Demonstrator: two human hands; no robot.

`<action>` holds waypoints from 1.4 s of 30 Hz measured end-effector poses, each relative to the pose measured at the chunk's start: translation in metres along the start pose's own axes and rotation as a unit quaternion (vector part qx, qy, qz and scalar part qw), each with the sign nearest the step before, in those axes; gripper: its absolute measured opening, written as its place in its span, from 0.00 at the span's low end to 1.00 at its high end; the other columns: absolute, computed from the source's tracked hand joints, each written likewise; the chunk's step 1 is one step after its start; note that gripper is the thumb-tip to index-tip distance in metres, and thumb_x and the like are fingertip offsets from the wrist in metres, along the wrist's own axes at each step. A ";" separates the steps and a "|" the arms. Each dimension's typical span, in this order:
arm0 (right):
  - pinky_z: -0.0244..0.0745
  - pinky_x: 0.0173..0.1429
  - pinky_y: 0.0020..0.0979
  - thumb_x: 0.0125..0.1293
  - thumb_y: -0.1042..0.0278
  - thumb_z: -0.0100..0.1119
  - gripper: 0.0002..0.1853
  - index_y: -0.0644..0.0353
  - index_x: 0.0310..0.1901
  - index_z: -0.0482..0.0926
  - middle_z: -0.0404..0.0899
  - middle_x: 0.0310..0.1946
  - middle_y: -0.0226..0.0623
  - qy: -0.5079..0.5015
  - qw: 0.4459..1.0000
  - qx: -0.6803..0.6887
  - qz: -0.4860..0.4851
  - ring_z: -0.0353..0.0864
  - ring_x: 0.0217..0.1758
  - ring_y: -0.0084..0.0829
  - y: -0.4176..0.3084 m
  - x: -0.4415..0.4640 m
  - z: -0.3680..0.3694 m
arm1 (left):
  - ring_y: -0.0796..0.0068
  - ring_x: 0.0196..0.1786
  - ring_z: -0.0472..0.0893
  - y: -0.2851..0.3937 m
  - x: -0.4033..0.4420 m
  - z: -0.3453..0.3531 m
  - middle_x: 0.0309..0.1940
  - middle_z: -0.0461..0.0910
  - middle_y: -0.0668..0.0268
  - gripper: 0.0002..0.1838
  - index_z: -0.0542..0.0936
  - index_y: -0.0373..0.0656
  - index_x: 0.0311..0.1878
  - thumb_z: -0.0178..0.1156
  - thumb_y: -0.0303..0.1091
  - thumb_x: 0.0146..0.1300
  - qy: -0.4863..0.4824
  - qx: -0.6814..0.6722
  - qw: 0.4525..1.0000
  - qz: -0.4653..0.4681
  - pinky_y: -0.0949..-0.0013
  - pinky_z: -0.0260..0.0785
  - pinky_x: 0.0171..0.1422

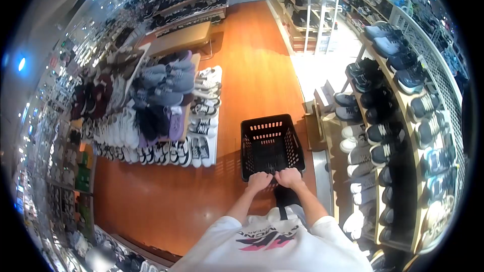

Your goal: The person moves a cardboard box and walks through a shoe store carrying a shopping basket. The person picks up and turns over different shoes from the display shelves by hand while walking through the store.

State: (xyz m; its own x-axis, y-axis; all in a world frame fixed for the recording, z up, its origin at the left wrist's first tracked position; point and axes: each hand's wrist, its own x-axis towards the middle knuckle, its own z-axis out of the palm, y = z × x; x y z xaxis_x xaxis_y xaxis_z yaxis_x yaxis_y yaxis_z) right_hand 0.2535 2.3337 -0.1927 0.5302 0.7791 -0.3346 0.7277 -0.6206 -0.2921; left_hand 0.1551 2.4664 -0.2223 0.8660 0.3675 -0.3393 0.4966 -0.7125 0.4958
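A black plastic basket (269, 152) with slotted walls is held out in front of my body, above the orange-brown floor. Nothing shows inside it. My left hand (259, 181) is wrapped round the near edge of the basket. Close beside it, to the right, my right hand (289, 177) is closed on the same edge. The fingertips of both hands are partly hidden.
Shoe shelves (409, 158) line the right side, close to the basket. A low display (206, 136) of shoes stands at the left. Farther off are a tan bench (179, 39) and a white metal rack (322, 12). The floor aisle (247, 45) runs forward.
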 end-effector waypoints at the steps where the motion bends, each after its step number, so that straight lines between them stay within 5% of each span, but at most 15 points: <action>1: 0.77 0.42 0.43 0.65 0.51 0.38 0.27 0.60 0.25 0.83 0.82 0.27 0.48 0.006 1.000 -0.002 -0.011 0.83 0.33 0.44 0.007 0.021 -0.009 | 0.47 0.38 0.81 0.005 0.024 -0.008 0.30 0.80 0.47 0.25 0.83 0.37 0.29 0.42 0.48 0.61 0.029 0.007 1.000 -0.004 0.52 0.72 0.46; 11: 0.77 0.44 0.42 0.66 0.48 0.38 0.27 0.59 0.27 0.84 0.83 0.28 0.45 -0.009 0.999 0.022 -0.042 0.83 0.34 0.42 0.056 0.258 -0.115 | 0.47 0.40 0.80 -0.009 0.243 -0.120 0.31 0.79 0.43 0.25 0.82 0.33 0.27 0.44 0.46 0.60 0.023 -0.039 0.998 -0.039 0.52 0.72 0.48; 13: 0.77 0.41 0.42 0.66 0.48 0.37 0.28 0.59 0.25 0.84 0.83 0.27 0.44 -0.010 0.999 0.008 -0.045 0.83 0.33 0.43 0.061 0.299 -0.137 | 0.50 0.37 0.82 -0.007 0.285 -0.154 0.27 0.80 0.45 0.24 0.82 0.33 0.26 0.45 0.45 0.60 -0.074 -0.127 0.985 -0.088 0.54 0.73 0.47; 16: 0.77 0.39 0.41 0.66 0.48 0.38 0.28 0.59 0.24 0.83 0.83 0.26 0.44 0.001 1.000 0.004 -0.011 0.83 0.32 0.43 0.068 0.369 -0.165 | 0.56 0.30 0.83 -0.023 0.361 -0.182 0.22 0.80 0.50 0.24 0.82 0.33 0.25 0.45 0.44 0.60 -0.087 -0.151 0.982 -0.067 0.57 0.74 0.44; 17: 0.76 0.32 0.42 0.66 0.46 0.37 0.30 0.58 0.20 0.82 0.81 0.21 0.44 0.040 0.999 -0.002 -0.021 0.81 0.26 0.43 0.072 0.393 -0.171 | 0.61 0.25 0.82 -0.030 0.390 -0.186 0.20 0.80 0.54 0.23 0.81 0.34 0.23 0.46 0.44 0.60 -0.045 -0.125 0.990 -0.043 0.61 0.74 0.40; 22: 0.76 0.38 0.42 0.65 0.46 0.37 0.29 0.58 0.24 0.83 0.82 0.26 0.44 0.005 1.000 0.004 0.029 0.83 0.32 0.43 0.076 0.499 -0.212 | 0.66 0.22 0.80 -0.048 0.492 -0.254 0.16 0.79 0.60 0.24 0.81 0.37 0.21 0.46 0.45 0.60 -0.134 -0.143 0.979 -0.051 0.63 0.72 0.34; 30: 0.77 0.33 0.42 0.65 0.47 0.39 0.29 0.59 0.18 0.81 0.80 0.19 0.44 0.058 0.998 0.026 -0.001 0.81 0.25 0.44 0.110 0.644 -0.267 | 0.66 0.21 0.79 -0.052 0.647 -0.328 0.15 0.78 0.59 0.25 0.81 0.35 0.21 0.47 0.46 0.61 -0.177 -0.121 0.974 -0.069 0.64 0.71 0.31; 36: 0.73 0.22 0.40 0.61 0.50 0.47 0.26 0.56 0.11 0.78 0.74 0.10 0.42 0.230 0.970 0.040 -0.061 0.76 0.13 0.41 0.166 0.764 -0.305 | 0.68 0.17 0.78 -0.035 0.773 -0.370 0.14 0.78 0.60 0.25 0.81 0.36 0.21 0.47 0.46 0.63 -0.105 -0.131 0.979 -0.113 0.65 0.72 0.28; 42: 0.76 0.31 0.43 0.63 0.48 0.44 0.25 0.58 0.20 0.80 0.79 0.19 0.46 0.105 0.983 0.075 -0.131 0.81 0.24 0.45 0.216 0.881 -0.362 | 0.58 0.22 0.81 -0.029 0.871 -0.387 0.18 0.79 0.55 0.21 0.81 0.37 0.25 0.50 0.45 0.62 0.138 -0.093 0.980 -0.106 0.60 0.73 0.33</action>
State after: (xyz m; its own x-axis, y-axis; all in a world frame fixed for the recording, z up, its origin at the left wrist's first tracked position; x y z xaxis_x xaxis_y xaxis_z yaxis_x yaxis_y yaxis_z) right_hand 1.0357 2.9177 -0.2259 0.4229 0.9052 -0.0430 0.7872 -0.3904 -0.4774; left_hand 0.9183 3.0382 -0.2228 0.7120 0.6621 -0.2337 0.6475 -0.4905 0.5832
